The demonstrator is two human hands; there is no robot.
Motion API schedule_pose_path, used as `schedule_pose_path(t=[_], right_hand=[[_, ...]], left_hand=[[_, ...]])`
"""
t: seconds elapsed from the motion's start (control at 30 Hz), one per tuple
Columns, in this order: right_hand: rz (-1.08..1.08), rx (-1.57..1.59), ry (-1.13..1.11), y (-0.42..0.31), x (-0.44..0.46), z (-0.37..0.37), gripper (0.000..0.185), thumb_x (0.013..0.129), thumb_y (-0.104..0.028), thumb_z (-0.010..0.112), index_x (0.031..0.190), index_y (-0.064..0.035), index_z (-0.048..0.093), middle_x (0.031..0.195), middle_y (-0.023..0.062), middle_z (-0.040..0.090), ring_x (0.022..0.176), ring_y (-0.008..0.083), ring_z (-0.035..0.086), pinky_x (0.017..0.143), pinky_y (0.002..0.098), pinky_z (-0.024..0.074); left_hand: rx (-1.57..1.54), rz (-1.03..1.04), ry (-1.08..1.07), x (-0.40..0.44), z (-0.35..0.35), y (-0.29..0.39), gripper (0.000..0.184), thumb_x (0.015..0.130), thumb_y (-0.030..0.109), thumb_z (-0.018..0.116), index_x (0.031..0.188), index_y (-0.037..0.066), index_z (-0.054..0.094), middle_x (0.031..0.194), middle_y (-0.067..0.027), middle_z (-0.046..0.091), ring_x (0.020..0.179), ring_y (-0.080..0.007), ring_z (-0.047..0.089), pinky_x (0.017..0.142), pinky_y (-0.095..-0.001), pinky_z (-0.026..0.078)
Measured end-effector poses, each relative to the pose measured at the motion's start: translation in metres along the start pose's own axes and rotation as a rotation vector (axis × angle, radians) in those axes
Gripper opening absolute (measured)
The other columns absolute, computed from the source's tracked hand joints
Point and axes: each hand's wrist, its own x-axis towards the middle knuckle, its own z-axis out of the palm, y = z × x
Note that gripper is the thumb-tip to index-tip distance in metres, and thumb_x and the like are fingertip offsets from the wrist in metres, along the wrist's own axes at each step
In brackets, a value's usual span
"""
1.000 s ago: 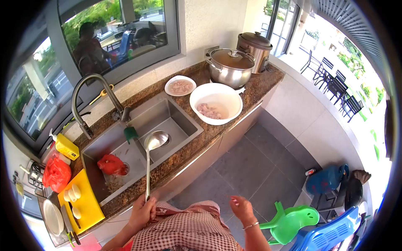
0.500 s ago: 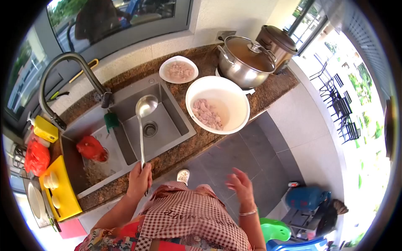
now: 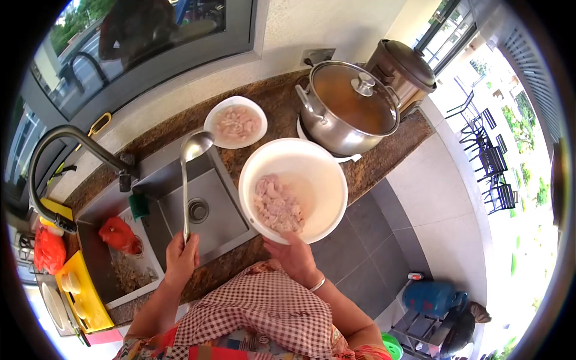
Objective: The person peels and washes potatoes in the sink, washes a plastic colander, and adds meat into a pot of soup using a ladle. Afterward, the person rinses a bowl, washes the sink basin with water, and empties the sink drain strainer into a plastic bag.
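My left hand is closed around the handle of a metal ladle. The ladle points away from me above the sink, its scoop close to a small white bowl of pale pink meat pieces. At the near rim of a large white basin, my right hand grips the edge, its fingers partly hidden. Pink raw meat lies in the left part of the basin, beside some cloudy liquid.
A lidded steel pot and a brown-lidded cooker stand behind the basin. Left are the sink, faucet, a red plastic bag and a yellow board. A blue gas cylinder sits low at right.
My right hand has moved from free air to the basin's near rim and taken hold there. My left hand still holds the ladle. The view has shifted closer to the counter.
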Motion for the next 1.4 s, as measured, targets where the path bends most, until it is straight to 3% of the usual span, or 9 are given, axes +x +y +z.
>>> schedule_pose_path(t=[0.07, 0.1, 0.33, 0.47, 0.67, 0.8, 0.87, 1.03, 1.4], right_hand=[[-0.007, -0.004, 0.109, -0.009, 0.001, -0.003, 0.050, 0.096, -0.014, 0.053, 0.141, 0.0031, 0.038, 0.133, 0.0216, 0.056, 0.117, 0.0354, 0.062, 0.092, 0.0455, 0.0554], [0.078, -0.069, 0.159, -0.025, -0.005, 0.000, 0.045, 0.090, -0.003, 0.051, 0.133, 0.0067, 0.042, 0.124, 0.0221, 0.057, 0.101, 0.0357, 0.068, 0.086, 0.0419, 0.0615], [0.218, -0.408, -0.026, -0.107, -0.001, -0.065, 0.047, 0.091, -0.016, 0.058, 0.129, 0.0108, 0.051, 0.113, 0.0240, 0.066, 0.091, 0.0380, 0.071, 0.069, 0.0406, 0.0648], [0.166, -0.697, 0.044, -0.148, 0.018, -0.082, 0.047, 0.093, -0.021, 0.058, 0.129, 0.0087, 0.053, 0.107, 0.0197, 0.069, 0.085, 0.0254, 0.073, 0.055, 0.0297, 0.0629], [-0.066, -0.472, -0.017, -0.147, 0.011, -0.063, 0.053, 0.101, -0.037, 0.052, 0.138, 0.0000, 0.043, 0.111, 0.0161, 0.069, 0.080, 0.0203, 0.073, 0.054, 0.0253, 0.0622], [0.189, -0.417, -0.135, -0.116, -0.001, -0.072, 0.059, 0.102, -0.039, 0.051, 0.145, -0.0005, 0.036, 0.121, 0.0184, 0.065, 0.095, 0.0258, 0.073, 0.067, 0.0332, 0.0653], [0.235, -0.424, -0.126, -0.108, 0.001, -0.065, 0.057, 0.100, -0.028, 0.052, 0.145, 0.0041, 0.036, 0.125, 0.0219, 0.063, 0.099, 0.0324, 0.071, 0.074, 0.0377, 0.0653], [0.132, -0.362, -0.039, -0.099, 0.009, -0.033, 0.056, 0.089, -0.009, 0.047, 0.141, 0.0092, 0.039, 0.125, 0.0252, 0.061, 0.102, 0.0376, 0.070, 0.075, 0.0409, 0.0654], [-0.064, -0.747, -0.077, -0.103, -0.001, 0.034, 0.049, 0.085, -0.011, 0.050, 0.129, 0.0117, 0.049, 0.116, 0.0228, 0.063, 0.094, 0.0319, 0.071, 0.067, 0.0392, 0.0653]], left_hand=[[0.033, -0.049, 0.049, -0.004, 0.002, -0.001, 0.022, 0.104, 0.021, 0.054, 0.090, 0.004, 0.053, 0.060, 0.0006, 0.050, 0.045, -0.0073, 0.046, 0.042, -0.0255, 0.036], [0.046, -0.058, 0.066, -0.008, 0.003, 0.003, 0.021, 0.104, 0.020, 0.054, 0.090, 0.004, 0.053, 0.060, 0.0005, 0.050, 0.045, -0.0072, 0.046, 0.042, -0.0255, 0.036], [0.095, -0.056, 0.254, -0.035, 0.018, -0.009, 0.021, 0.103, 0.017, 0.055, 0.086, 0.005, 0.054, 0.056, 0.0004, 0.049, 0.043, -0.0071, 0.045, 0.042, -0.0260, 0.037], [0.182, -0.067, 0.315, -0.037, 0.036, -0.008, 0.023, 0.102, 0.020, 0.058, 0.087, 0.003, 0.055, 0.060, 0.0014, 0.049, 0.049, -0.0056, 0.041, 0.046, -0.0249, 0.034], [0.188, 0.050, 0.263, -0.041, 0.051, 0.012, 0.020, 0.098, 0.020, 0.063, 0.095, 0.001, 0.057, 0.063, 0.0006, 0.047, 0.057, -0.0081, 0.040, 0.052, -0.0262, 0.033], [0.502, 0.218, 0.201, -0.047, 0.052, 0.043, 0.019, 0.094, 0.014, 0.068, 0.103, 0.001, 0.059, 0.066, -0.0050, 0.052, 0.057, -0.0091, 0.045, 0.052, -0.0265, 0.036], [0.586, 0.129, 0.112, -0.050, 0.051, 0.064, 0.019, 0.092, 0.010, 0.068, 0.105, 0.000, 0.058, 0.068, -0.0048, 0.054, 0.059, -0.0067, 0.044, 0.053, -0.0247, 0.035], [0.804, 0.371, 0.054, -0.048, 0.054, 0.092, 0.035, 0.088, 0.006, 0.069, 0.123, 0.005, 0.062, 0.086, -0.0169, 0.068, 0.073, -0.0333, 0.068, 0.063, -0.0397, 0.053], [1.116, 0.231, 0.066, -0.069, 0.027, 0.061, 0.038, 0.088, 0.009, 0.066, 0.125, 0.011, 0.060, 0.085, -0.0128, 0.067, 0.075, -0.0318, 0.069, 0.064, -0.0430, 0.055]])
